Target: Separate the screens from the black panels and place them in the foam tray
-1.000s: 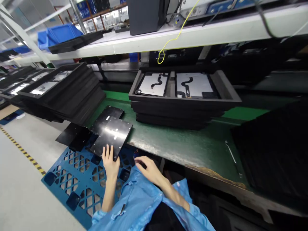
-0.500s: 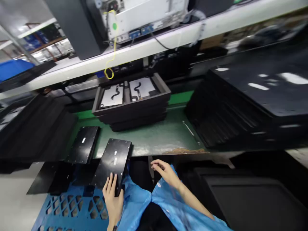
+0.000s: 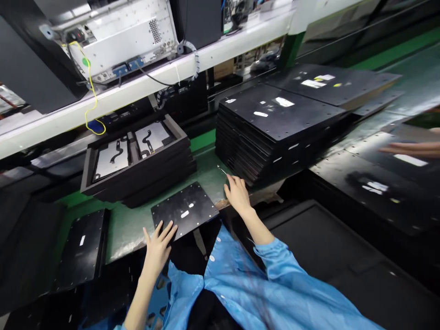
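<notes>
A black metal plate (image 3: 185, 208) with a small white label lies flat on the green bench (image 3: 209, 172), near its front edge. My left hand (image 3: 158, 245) rests on the plate's near left corner, fingers spread. My right hand (image 3: 236, 195) lies on the bench just right of the plate, fingers stretched toward a tall stack of black plates (image 3: 275, 123). A thin metal tool (image 3: 222, 170) lies on the bench just beyond its fingertips. Both arms wear blue sleeves.
A stack of black trays (image 3: 137, 165) holding grey panels stands behind the plate. Another black plate (image 3: 84, 243) lies at the left. Larger black plates (image 3: 371, 188) spread to the right, where another person's hand (image 3: 410, 147) reaches in. Equipment sits on the white shelf (image 3: 144, 85) above.
The view has swung right. My left hand has slid the black plate fully onto the bench. My right hand has risen from below the bench edge onto the green surface beside the plate stack.
</notes>
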`<state>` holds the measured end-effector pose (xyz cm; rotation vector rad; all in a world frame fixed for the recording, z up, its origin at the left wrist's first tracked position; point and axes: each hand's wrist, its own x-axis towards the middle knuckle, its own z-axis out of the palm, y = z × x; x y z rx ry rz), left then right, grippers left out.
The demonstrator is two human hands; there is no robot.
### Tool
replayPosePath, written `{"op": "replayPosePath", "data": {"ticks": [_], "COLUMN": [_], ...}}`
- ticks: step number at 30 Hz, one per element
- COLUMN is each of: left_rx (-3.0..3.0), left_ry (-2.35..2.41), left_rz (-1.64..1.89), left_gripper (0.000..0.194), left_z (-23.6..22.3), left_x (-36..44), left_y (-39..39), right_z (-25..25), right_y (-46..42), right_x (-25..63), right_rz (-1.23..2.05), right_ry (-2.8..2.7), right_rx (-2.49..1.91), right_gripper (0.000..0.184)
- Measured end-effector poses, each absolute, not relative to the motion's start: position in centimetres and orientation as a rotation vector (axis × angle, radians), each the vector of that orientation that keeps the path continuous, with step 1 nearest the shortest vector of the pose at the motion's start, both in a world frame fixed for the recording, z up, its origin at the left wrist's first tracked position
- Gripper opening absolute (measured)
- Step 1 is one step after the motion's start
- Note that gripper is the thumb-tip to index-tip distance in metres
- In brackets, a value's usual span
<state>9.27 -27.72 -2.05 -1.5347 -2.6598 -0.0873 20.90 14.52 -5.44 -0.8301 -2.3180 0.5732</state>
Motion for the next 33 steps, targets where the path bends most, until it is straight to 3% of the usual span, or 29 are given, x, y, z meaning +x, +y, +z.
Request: {"op": "replayPosePath", "data": {"ticks": [4, 9, 16, 18, 22, 24, 28, 33], "left_rx": [-1.685, -1.746, -1.724, -1.696, -1.526, -1.450, -1.400, -1.411], "left_ry": [-2.606, -2.555, -2.682, -2.736, -2.761, -2.754, -2.727, -2.693], "left_rz": [-0.092, -0.110, -0.164, -0.233, -0.343, -0.341, -0.387, -0.435], "left_gripper": [0.075, 0.089, 0.088, 0.080, 0.075, 0.075, 0.069, 0.065], "left_z": [-1.6, -2.6, -2.1, -1.8, -1.9, -2.1, -2.3, -2.2], "left_x": [5.8, 5.5, 5.3, 4.6, 2.7, 1.8, 1.2, 1.2], "left_y": [-23.9, -18.7, -17.0, -16.0, -11.8, -9.2, -5.5, -5.2], "right_z": [-3.9, -1.5, -0.2, -0.9, -3.1, -4.4, -7.1, -10.3], "right_y": [15.3, 15.6, 16.7, 16.0, 11.5, 8.1, 2.0, -0.8], "right_x": [18.7, 17.4, 19.2, 21.7, 28.3, 31.2, 33.8, 31.6], "right_rz": [0.328, 0.387, 0.588, 0.814, 1.769, 2.036, 2.217, 2.114], "right_ry": [-2.583, -2.736, -2.908, -2.864, -2.314, -2.008, -1.880, -1.884], "right_rx": [-1.067, -1.337, -1.368, -1.266, -0.807, -0.680, -0.695, -0.816], "right_gripper": [0.044, 0.042, 0.027, 0.023, 0.019, 0.022, 0.037, 0.054]}}
